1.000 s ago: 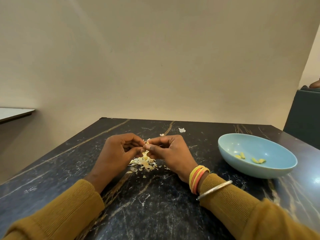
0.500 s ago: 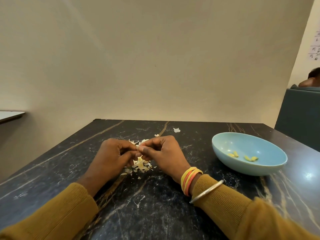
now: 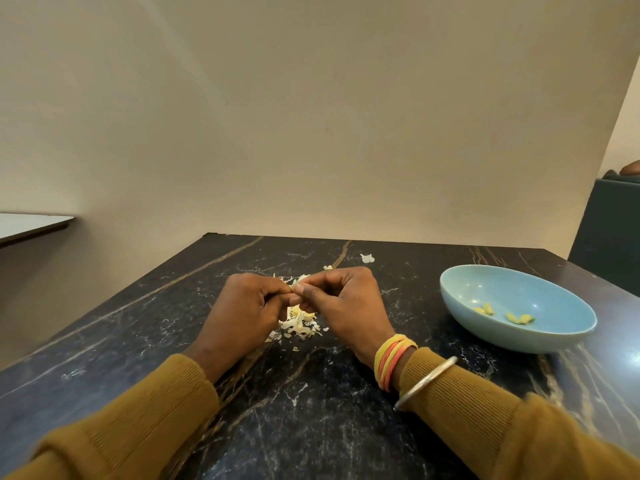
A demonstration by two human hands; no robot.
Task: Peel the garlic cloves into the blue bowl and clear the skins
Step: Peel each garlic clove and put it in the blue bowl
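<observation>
At centre frame, my left hand [image 3: 242, 306] and right hand [image 3: 346, 303] pinched one garlic clove [image 3: 297, 285] between curled fingertips, above the skins [image 3: 299, 325] heaped on the black table [image 3: 311, 410]. I judged myself mid-peel. Next, the stripped clove had to go to the blue bowl [image 3: 512, 292] at right of frame, where peeled cloves [image 3: 488, 309] lay. Half a second earlier, grip, pile and bowl looked the same.

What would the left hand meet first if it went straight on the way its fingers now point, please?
The left hand points right, touching the garlic clove both hands pinch; just beyond comes the right hand. They look level, though depth is uncertain.
</observation>
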